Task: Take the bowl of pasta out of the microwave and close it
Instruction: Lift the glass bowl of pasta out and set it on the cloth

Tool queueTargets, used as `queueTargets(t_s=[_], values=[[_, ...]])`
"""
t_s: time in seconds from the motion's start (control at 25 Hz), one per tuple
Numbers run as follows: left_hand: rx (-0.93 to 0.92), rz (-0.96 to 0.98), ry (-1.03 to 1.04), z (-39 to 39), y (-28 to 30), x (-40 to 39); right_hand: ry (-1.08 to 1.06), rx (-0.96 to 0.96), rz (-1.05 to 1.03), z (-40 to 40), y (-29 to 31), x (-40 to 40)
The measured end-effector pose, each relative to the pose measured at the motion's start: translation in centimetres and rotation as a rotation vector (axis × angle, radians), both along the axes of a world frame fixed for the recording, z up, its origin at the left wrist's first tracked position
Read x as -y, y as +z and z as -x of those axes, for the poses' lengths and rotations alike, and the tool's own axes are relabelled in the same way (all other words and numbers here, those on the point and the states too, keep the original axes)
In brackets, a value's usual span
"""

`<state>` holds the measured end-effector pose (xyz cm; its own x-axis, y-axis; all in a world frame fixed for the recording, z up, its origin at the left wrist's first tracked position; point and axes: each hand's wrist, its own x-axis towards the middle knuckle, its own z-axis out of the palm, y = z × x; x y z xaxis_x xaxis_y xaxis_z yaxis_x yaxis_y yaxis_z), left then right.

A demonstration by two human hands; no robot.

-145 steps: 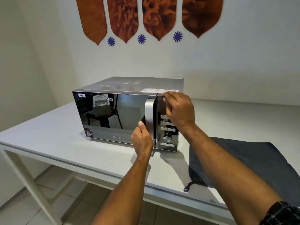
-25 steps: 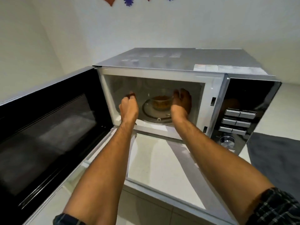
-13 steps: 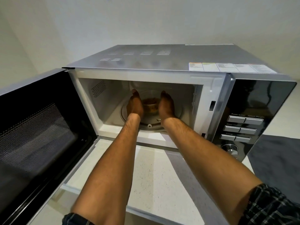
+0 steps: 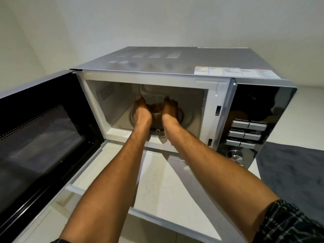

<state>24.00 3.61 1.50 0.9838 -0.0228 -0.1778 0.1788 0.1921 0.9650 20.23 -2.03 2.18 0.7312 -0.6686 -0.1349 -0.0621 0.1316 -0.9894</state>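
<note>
The silver microwave point(image 4: 175, 62) stands on a white table with its black door point(image 4: 43, 137) swung wide open to the left. Inside, a clear glass bowl of brownish pasta point(image 4: 156, 109) sits on the glass turntable point(image 4: 188, 118). Both my arms reach into the cavity. My left hand point(image 4: 141, 111) cups the bowl's left side and my right hand point(image 4: 171, 111) cups its right side. The hands hide most of the bowl. Whether it is lifted off the turntable I cannot tell.
The control panel point(image 4: 249, 130) with buttons and a knob is on the microwave's right. A dark grey cloth point(image 4: 291, 169) lies on the white table point(image 4: 157, 186) to the right. The open door blocks the left side. White walls stand behind.
Over the last second my hands have gone deeper into the cavity and closed around the bowl from both sides. Earlier, the door was shut with my hands at its handle.
</note>
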Motion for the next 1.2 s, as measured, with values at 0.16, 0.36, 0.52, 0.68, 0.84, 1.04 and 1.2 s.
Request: queueTargets(t_s=[0.16, 0.36, 0.52, 0.68, 0.84, 1.04, 1.2], values=[[0.109, -0.2, 0.029, 3.7, 0.3, -2.6, 0.142, -0.017, -0.135, 4.9, -0.1, -1.6], [0.133, -0.164, 0.032, 9.5, -0.6, -5.1, 0.274, -0.01, -0.124, 11.2, 0.4, -2.5], [0.091, -0.095, 0.022, 15.4, -1.5, -6.8, 0.343, -0.01, -0.13, 16.2, -0.9, -3.2], [0.098, -0.021, -0.026, 21.9, -2.0, -7.2, 0.387, 0.004, -0.147, 22.5, -1.7, -2.7], [0.113, -0.024, -0.145, 26.6, -2.6, -5.7, 0.343, 0.044, -0.142, 27.4, -2.8, -0.7], [0.14, -0.073, -0.315, 30.4, -4.4, -1.0, 0.202, 0.032, -0.087, 32.6, -4.1, 3.6], [0.142, -0.081, -0.441, 32.6, -5.6, 4.3, 0.02, 0.024, -0.039, 35.9, -4.7, 7.6]])
